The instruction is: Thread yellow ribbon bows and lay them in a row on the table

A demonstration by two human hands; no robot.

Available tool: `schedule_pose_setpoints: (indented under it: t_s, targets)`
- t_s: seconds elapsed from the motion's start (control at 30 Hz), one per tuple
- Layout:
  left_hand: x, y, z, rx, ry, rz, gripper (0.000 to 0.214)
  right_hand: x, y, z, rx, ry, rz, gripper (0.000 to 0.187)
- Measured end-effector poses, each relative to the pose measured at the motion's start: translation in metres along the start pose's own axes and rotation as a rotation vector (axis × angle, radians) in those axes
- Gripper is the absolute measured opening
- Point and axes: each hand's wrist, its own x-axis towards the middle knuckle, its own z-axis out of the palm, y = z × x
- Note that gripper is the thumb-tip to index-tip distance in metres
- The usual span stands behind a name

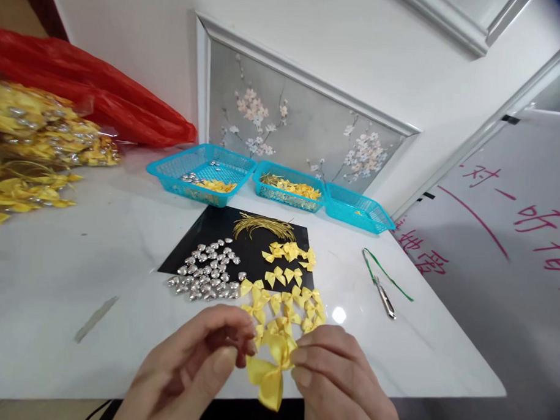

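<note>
My right hand [345, 378] pinches the edge of a yellow ribbon bow [274, 369] between thumb and fingers, above the table's front edge. Just left of that bow is my left hand [196, 360], its fingers loosely curled and the thumb a little apart from them. Nothing shows in its grasp, though its inner fingers are partly hidden. Beyond the hands, loose yellow bows [293, 299] lie on the white table and on a black sheet [191, 231]. Silver heart-shaped beads [208, 272] are heaped to their left. A bundle of gold cords [263, 226] rests at the sheet's far side.
Three blue plastic baskets [220, 199] line the wall, holding beads, bows and cords. Thread snips [385, 297] with a green ribbon lie at right. Bagged yellow bows [44, 128] and a red plastic bag [105, 81] fill the left. A whiteboard [506, 181] stands at right.
</note>
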Motion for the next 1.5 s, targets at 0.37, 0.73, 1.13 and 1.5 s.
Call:
schedule_pose_setpoints:
  t_s: [0.37,0.73,1.13,1.5]
  targets:
    - [0.012,0.012,0.019,-0.079,-0.047,-0.279,0.025,-0.025,-0.006,0.000,0.305,-0.134,0.762,0.016]
    - [0.005,0.006,0.022,-0.291,0.094,-0.412,0.024,-0.019,-0.015,0.013,0.443,-0.274,1.317,0.043]
    - [0.009,0.021,0.015,-0.164,0.132,-0.495,0.048,-0.009,-0.003,-0.001,0.580,-0.430,1.341,0.046]
    - [0.008,0.005,0.011,-0.272,0.013,-0.565,0.036,-0.014,0.001,-0.003,0.635,-0.411,1.395,0.044]
